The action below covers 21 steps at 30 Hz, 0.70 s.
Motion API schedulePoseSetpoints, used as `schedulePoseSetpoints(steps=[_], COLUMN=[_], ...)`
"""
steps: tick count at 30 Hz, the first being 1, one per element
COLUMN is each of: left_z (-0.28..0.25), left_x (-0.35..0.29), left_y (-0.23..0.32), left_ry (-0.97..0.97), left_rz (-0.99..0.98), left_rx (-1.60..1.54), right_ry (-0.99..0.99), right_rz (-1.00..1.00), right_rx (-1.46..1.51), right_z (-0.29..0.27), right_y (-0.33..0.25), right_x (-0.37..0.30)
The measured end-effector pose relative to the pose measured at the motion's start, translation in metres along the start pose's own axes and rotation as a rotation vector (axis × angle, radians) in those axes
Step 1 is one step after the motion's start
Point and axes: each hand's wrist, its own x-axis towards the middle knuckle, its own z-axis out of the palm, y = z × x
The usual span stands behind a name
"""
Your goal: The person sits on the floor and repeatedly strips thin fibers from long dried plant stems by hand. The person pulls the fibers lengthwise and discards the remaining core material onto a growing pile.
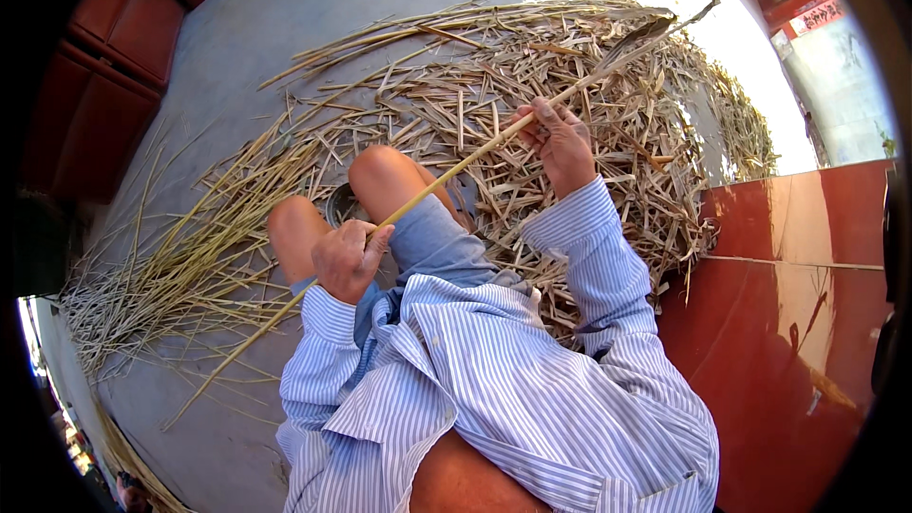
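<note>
You sit low with your striped shirt gathered toward you and your knees bent, which leaves your lap free for work held across it. Your left hand is closed around a long yellow stalk, its fist above the near leg, probably to anchor the length while the thin end trails low to the left, past your forearm. Farther out, your right hand pinches the same stalk between thumb and fingers, a lighter hold that seems suited to handling the dry, leafy end rising far right. The stalk slants over your shorts; whether it rests on them you cannot tell from here. To your left, slender stalks lie roughly lengthwise on the grey floor, perhaps to keep them from tangling. Loose dry husks heap beyond and right, under the right hand's side, where scraps would naturally drop. At the far edge, more long stalks lie along the heap, within view but apart from your hands.
</note>
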Motion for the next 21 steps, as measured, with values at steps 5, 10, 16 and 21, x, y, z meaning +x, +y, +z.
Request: schedulePoseSetpoints(steps=[5,10,16,21], left_z=[-0.013,-0.003,0.010,0.015], left_x=[-0.008,-0.002,0.000,-0.008], left_y=[-0.014,-0.009,-0.016,-0.009], left_ry=[-0.097,-0.131,-0.111,0.009], left_rz=[-0.110,-0.162,-0.176,0.038], left_rx=[-0.125,-0.236,-0.162,0.015], right_ry=[0.051,-0.169,-0.218,-0.061], right_rz=[-0.074,0.002,-0.066,0.009], right_rx=[0.059,0.077,0.088,0.013], right_z=[-0.094,-0.043,0.002,0.003], right_y=[-0.058,-0.040,0.020,0.022], right_x=[0.055,0.024,-0.004,-0.007])
